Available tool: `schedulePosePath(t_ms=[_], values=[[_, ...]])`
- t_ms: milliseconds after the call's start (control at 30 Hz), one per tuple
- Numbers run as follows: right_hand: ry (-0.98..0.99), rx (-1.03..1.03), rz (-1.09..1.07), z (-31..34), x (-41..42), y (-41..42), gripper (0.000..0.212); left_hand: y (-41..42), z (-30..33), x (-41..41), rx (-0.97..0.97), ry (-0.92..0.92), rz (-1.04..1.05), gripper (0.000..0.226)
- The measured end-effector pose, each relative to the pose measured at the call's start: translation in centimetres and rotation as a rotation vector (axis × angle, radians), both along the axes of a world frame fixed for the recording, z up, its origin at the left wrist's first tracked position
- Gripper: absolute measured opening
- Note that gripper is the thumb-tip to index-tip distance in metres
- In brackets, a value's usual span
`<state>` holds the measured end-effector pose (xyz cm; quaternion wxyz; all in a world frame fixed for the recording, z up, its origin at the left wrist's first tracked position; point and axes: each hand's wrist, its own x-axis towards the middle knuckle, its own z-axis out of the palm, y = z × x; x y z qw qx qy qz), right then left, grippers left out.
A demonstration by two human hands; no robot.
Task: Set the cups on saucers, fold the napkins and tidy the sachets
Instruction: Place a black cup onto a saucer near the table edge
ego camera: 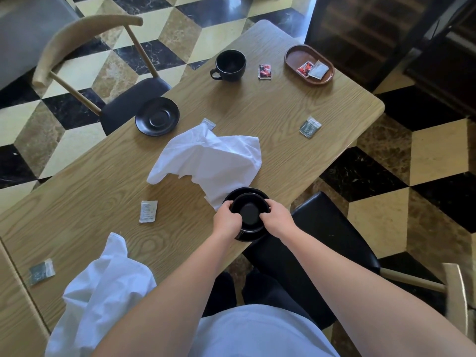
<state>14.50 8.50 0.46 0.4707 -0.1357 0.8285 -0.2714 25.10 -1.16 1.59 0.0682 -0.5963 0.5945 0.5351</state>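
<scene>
Hands: we see the left hand [228, 219] and the right hand [277, 217] gripping a black cup [248, 212] from either side, fingers curled over its rim; the grip of each is narrow and closed round the cup wall.
Held cup: it sits over a black saucer [253, 193] at the near right edge of the wooden table [257, 112]; we cannot tell whether its base touches the saucer; its inside is dark and we see nothing in it.
Second cup: a black cup with handle [230, 65] stands upright at the far side of the table, on the bare wood, apart from any saucer; nothing shows inside it.
Empty saucer: a second black saucer [157, 116] lies at the left edge, holding nothing.
Tray: a brown oval tray [292, 56] at the far right corner holds two sachets, a red one [304, 68] and a pale one [318, 71], touching each other.
Loose sachets: a red sachet [265, 71] lies between the far cup and the tray; a dark green sachet [309, 126] lies near the right edge; a white sachet [148, 211] lies left of our hands; another greenish sachet [42, 270] lies at the near left; a small pale sachet [208, 123] peeks from under the napkin.
Napkins: a white napkin [208, 158] lies crumpled mid-table, one corner just beside the saucer under our hands; a second crumpled napkin [103, 297] lies at the near edge.
</scene>
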Motion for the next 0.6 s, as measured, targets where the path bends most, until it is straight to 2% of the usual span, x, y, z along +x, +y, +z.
schedulePosePath(t_ms=[167,367,533,600], values=[[0.008,-0.001,0.003,-0.5,-0.3,0.5,0.043,0.0,0.1,0.2,0.021,0.007,-0.032,0.053],[-0.003,0.063,0.129,-0.6,-0.9,0.2,0.033,-0.2,0.1,0.9,0.068,-0.035,-0.129,0.045],[-0.009,0.085,0.204,-0.1,-0.9,0.4,0.032,-0.6,0.4,1.2,0.055,-0.059,-0.182,0.046],[0.015,0.047,0.225,0.3,-0.1,1.0,0.038,-0.4,0.9,1.9,0.025,-0.049,-0.184,0.046]])
